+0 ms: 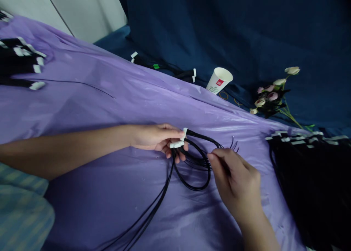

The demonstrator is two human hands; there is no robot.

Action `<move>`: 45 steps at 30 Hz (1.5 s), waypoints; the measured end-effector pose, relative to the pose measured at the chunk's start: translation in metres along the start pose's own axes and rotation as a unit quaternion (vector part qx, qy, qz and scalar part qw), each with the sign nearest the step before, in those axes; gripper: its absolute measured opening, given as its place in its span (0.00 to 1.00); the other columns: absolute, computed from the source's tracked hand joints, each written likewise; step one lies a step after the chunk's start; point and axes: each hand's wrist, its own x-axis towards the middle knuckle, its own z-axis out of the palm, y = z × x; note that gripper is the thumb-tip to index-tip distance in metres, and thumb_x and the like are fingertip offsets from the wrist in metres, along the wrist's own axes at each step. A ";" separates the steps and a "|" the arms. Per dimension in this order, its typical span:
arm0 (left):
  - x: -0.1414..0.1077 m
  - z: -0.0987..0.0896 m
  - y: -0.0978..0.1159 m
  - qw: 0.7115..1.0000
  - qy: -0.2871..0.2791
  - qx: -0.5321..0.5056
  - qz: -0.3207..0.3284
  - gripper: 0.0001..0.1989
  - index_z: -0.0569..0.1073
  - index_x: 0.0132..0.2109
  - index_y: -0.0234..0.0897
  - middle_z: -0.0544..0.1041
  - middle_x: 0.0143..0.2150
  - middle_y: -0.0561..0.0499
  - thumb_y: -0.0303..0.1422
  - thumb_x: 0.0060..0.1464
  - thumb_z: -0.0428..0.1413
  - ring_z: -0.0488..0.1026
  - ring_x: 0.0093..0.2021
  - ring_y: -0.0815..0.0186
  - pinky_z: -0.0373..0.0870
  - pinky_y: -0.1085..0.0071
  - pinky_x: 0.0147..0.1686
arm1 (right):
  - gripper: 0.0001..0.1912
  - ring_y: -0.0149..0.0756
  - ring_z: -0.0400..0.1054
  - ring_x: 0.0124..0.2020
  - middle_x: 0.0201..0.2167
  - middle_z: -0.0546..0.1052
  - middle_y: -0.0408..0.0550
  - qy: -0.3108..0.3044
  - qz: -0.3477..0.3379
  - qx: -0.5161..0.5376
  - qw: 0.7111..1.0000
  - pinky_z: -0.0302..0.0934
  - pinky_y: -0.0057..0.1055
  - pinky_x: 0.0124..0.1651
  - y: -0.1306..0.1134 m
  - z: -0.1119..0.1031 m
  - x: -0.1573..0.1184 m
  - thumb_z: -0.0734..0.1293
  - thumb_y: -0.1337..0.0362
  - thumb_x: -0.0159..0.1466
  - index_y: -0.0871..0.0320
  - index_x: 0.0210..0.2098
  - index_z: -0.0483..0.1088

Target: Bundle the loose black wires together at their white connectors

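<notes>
My left hand (pixel 170 139) is closed at the middle of the purple-covered table, fingers under and thumb on top of a wire harness. Two white connectors (pixel 177 144) show at its fingertips, one lying crosswise and one tilted upright. Black wires (pixel 195 189) run from them, some curling in a loop to the right, others trailing down to the bottom edge. My right hand (pixel 237 181) is pinched at the right side of the loop, its thumb and index finger at the wires. Several thin wire ends (pixel 235 144) stick up just behind it. The palm side of that hand is hidden.
Black harnesses with white connectors are piled at right (pixel 309 170) and at left (pixel 20 63). One loose wire (pixel 82 83) lies near the left pile. Beyond the purple cloth (pixel 109 108) are a paper cup (pixel 219 79), artificial flowers (pixel 271 94) and more harnesses (pixel 186 75).
</notes>
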 end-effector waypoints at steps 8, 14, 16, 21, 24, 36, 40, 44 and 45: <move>0.002 -0.005 -0.005 0.999 -0.027 0.016 0.011 0.17 0.76 0.38 0.33 0.80 0.34 0.46 0.44 0.61 0.52 0.76 0.33 0.66 0.66 0.74 0.29 | 0.04 0.28 0.70 0.25 0.27 0.75 0.43 0.030 0.019 -0.020 0.999 0.63 0.23 0.30 0.001 0.007 0.000 0.63 0.66 0.68 0.57 0.37 0.68; 0.001 -0.005 -0.006 0.998 -0.048 0.021 0.023 0.16 0.76 0.38 0.33 0.79 0.32 0.47 0.43 0.62 0.52 0.76 0.33 0.67 0.66 0.75 0.29 | 0.05 0.29 0.71 0.26 0.28 0.76 0.44 0.023 0.030 -0.023 0.999 0.64 0.23 0.30 -0.001 0.011 0.000 0.62 0.65 0.68 0.57 0.37 0.69; 0.001 -0.005 -0.006 0.998 -0.051 0.020 0.025 0.16 0.76 0.38 0.34 0.79 0.32 0.47 0.43 0.62 0.53 0.76 0.33 0.66 0.67 0.75 0.29 | 0.05 0.30 0.71 0.26 0.28 0.76 0.44 0.020 0.034 -0.022 0.999 0.64 0.23 0.30 -0.001 0.011 -0.001 0.62 0.65 0.68 0.57 0.37 0.69; 0.001 -0.006 -0.006 0.998 -0.059 0.020 0.025 0.16 0.76 0.38 0.34 0.79 0.32 0.47 0.42 0.62 0.52 0.76 0.33 0.66 0.67 0.75 0.28 | 0.05 0.30 0.72 0.27 0.29 0.76 0.44 0.014 0.032 -0.011 0.999 0.65 0.23 0.31 0.000 0.012 -0.002 0.62 0.65 0.68 0.57 0.37 0.69; 0.001 -0.006 -0.006 0.998 -0.058 0.018 0.026 0.16 0.76 0.39 0.34 0.79 0.33 0.47 0.42 0.62 0.52 0.76 0.33 0.66 0.67 0.74 0.29 | 0.04 0.29 0.72 0.28 0.29 0.76 0.44 0.012 0.029 -0.010 0.999 0.64 0.22 0.31 0.000 0.012 -0.002 0.62 0.66 0.68 0.57 0.37 0.69; 0.001 -0.006 -0.006 0.998 -0.051 0.012 0.021 0.16 0.76 0.39 0.34 0.80 0.35 0.46 0.42 0.63 0.51 0.75 0.34 0.65 0.66 0.72 0.31 | 0.02 0.28 0.70 0.27 0.28 0.74 0.44 -0.017 0.025 0.001 1.000 0.62 0.22 0.31 0.000 0.013 -0.002 0.63 0.68 0.67 0.58 0.38 0.68; 0.001 -0.006 -0.006 0.998 -0.062 0.017 0.028 0.16 0.76 0.39 0.34 0.79 0.35 0.46 0.42 0.63 0.51 0.75 0.35 0.65 0.66 0.73 0.32 | 0.02 0.27 0.69 0.27 0.28 0.74 0.44 -0.011 0.021 0.001 1.000 0.61 0.21 0.31 -0.001 0.013 -0.001 0.64 0.69 0.67 0.59 0.37 0.68; 0.001 -0.006 -0.007 0.997 -0.069 0.018 0.028 0.16 0.76 0.39 0.34 0.79 0.34 0.47 0.43 0.62 0.52 0.75 0.34 0.66 0.66 0.73 0.32 | 0.02 0.27 0.68 0.26 0.28 0.73 0.43 0.014 0.016 0.005 1.000 0.59 0.22 0.30 -0.004 0.014 0.000 0.64 0.70 0.67 0.59 0.36 0.68; 0.001 -0.006 -0.007 0.997 -0.071 0.019 0.028 0.16 0.76 0.39 0.34 0.79 0.33 0.47 0.43 0.62 0.53 0.75 0.34 0.66 0.66 0.73 0.32 | 0.02 0.27 0.68 0.26 0.28 0.73 0.43 0.012 0.015 0.006 1.000 0.59 0.22 0.31 -0.005 0.015 -0.001 0.64 0.70 0.67 0.59 0.36 0.68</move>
